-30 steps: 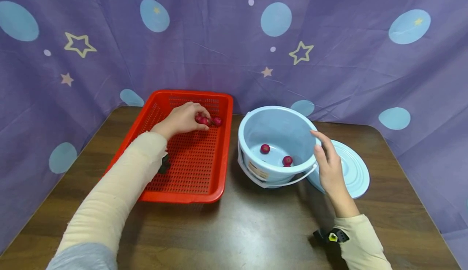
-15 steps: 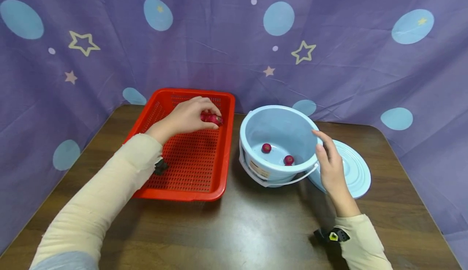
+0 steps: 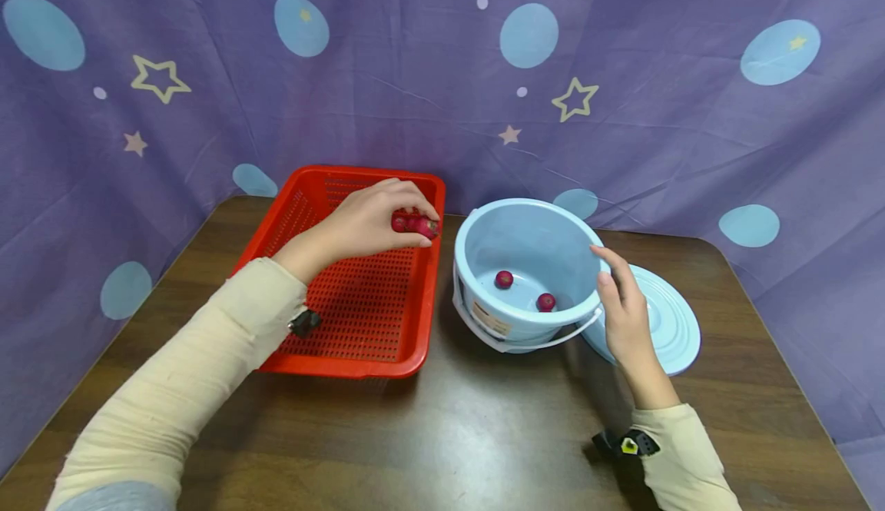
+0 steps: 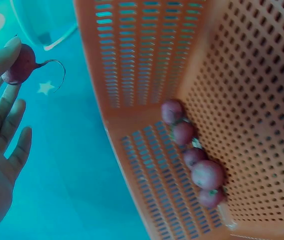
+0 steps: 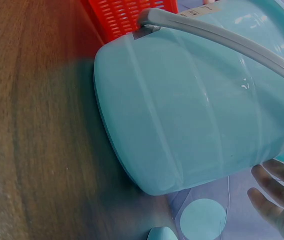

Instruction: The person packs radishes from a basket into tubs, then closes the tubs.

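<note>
Over there, the left hand (image 3: pixel 369 219) pinches a radish (image 3: pixel 424 227) by the right rim of the red basket (image 3: pixel 415 357), the right hand (image 3: pixel 628 319), fingers spread, touches the blue bucket (image 3: pixel 553 242), and this transfer seems to call next for a rightward carry.

Radish (image 4: pixel 24 65), at the fingertips of the left hand (image 3: pixel 373 223): skin looking smooth and faintly dull, root tail curling thin as thread. Basket (image 3: pixel 366 326), beneath the left hand: plastic, its floor and sides showing rows of perforations. Bucket (image 3: pixel 563 253), at the fingers of the right hand (image 3: pixel 625 319): smooth plastic, its outer wall catching glossy highlights; handle (image 5: pixel 222 40) looking like smooth plastic. Lid (image 3: pixel 674 319), beside the right hand: plastic, showing concentric ridges. Table (image 3: pixel 470 434), below both hands: wood-grained top, reflecting a bright, glossy patch. Backdrop (image 3: pixel 415 58), beyond both hands: matt cloth, creasing lightly. Sleeve (image 3: pixel 200 365), behind the left hand: matt cloth, wrinkling.
</note>
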### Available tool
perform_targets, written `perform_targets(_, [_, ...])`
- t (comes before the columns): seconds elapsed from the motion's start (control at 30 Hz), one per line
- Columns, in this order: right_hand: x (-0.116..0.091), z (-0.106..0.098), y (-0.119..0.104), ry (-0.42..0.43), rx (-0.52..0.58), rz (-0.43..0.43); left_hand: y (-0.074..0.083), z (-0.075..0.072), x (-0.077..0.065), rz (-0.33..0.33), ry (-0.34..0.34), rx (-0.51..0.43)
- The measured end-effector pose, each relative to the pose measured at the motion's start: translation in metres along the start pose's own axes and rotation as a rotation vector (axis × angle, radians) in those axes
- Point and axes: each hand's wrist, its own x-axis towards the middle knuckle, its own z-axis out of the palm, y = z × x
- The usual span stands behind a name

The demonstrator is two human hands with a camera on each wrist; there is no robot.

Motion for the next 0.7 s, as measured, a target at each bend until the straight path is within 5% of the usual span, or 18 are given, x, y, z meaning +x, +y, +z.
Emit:
perform_targets(0.2, [0.001, -0.001, -0.002, 0.003, -0.007, -0.001, 0.016, -0.003, 0.005, 0.060, 0.068, -0.001])
perform_targets(0.47, [0.000, -0.001, -0.002, -0.001, -0.010, -0.004, 0.032, -0.002, 0.016, 0.043, 0.141, 0.008])
perform_targets(0.7, [-0.002, 0.000, -0.002, -0.004, -0.023, 0.013, 0.047, 0.005, 0.027, 0.085, 0.133, -0.026])
